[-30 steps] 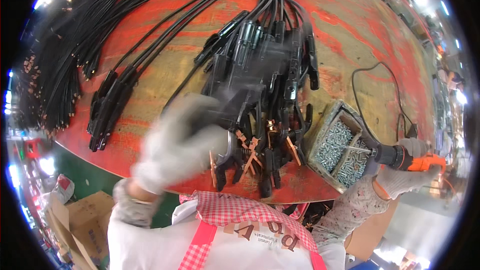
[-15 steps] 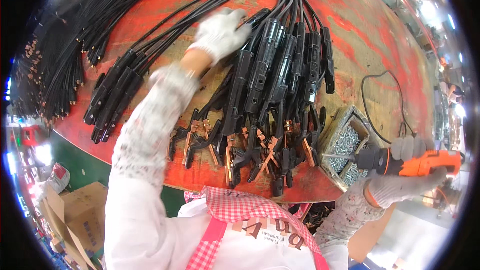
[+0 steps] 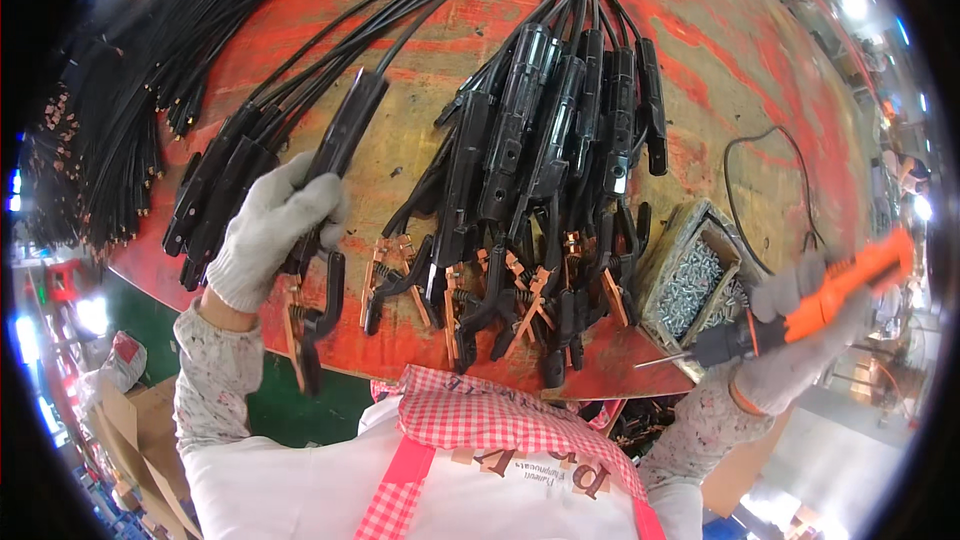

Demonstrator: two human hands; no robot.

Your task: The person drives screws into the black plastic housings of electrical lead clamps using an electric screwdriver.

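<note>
In a white glove, my left hand is closed around a black welding electrode holder. Its cable runs off the handle's far end, and its copper jaw points toward me over the table's near edge. My right hand, gloved as well, grips an orange and black power screwdriver; the long bit points left, just past the near side of the screw box. Between my hands lies a heap of electrode holders with copper jaws toward me. Several black handles rest just left of my left hand.
Small silvery screws fill the box at the table's right. A thin black cord loops behind it. Bundles of black cables with copper ends cover the far left of the worn red table. A cardboard box stands below at left.
My left hand has come from the far side of the heap toward me and left, bringing an electrode holder with it. The screwdriver has tilted, its bit dropping nearer to me.
</note>
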